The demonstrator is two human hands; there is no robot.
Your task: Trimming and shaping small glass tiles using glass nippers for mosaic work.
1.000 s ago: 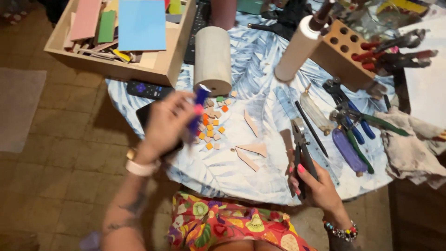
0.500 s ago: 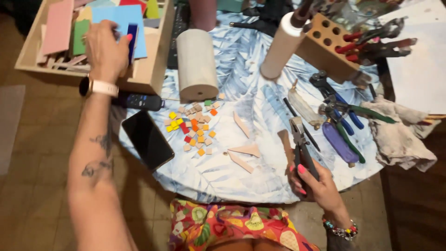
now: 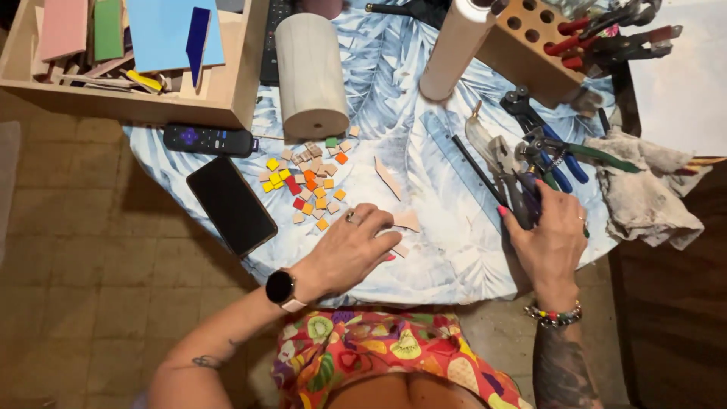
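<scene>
The left hand [image 3: 356, 246] lies flat on the tablecloth [image 3: 439, 250], fingers spread and resting on small beige tile pieces [image 3: 407, 221] near the table's front edge; it presses on them and does not close around anything. A watch [image 3: 281, 288] sits on this wrist. Just above the hand there is a loose group of small square tiles [image 3: 310, 182] in yellow, orange, red, green and beige. One longer beige shard [image 3: 388, 178] lies to the right of the group, apart from the hand.

The right hand [image 3: 553, 242] is closed around the handles of a pair of nippers [image 3: 506, 170], whose metal head points away from the person. A beaded bracelet [image 3: 553, 314] is on this wrist. Beside the nippers lie more pliers with blue handles [image 3: 553, 151] and a grey rag [image 3: 644, 193].

Further out, a black phone [image 3: 231, 204] and a black remote control [image 3: 208, 140] lie to the left of the tiles. Behind them stands a wooden cylinder [image 3: 310, 76], and a wooden box [image 3: 227, 91] holds coloured sheets, with a dark blue shard [image 3: 198, 38] on a light blue one. At the back right a wooden block with holes [image 3: 530, 45] holds red-handled tools.
</scene>
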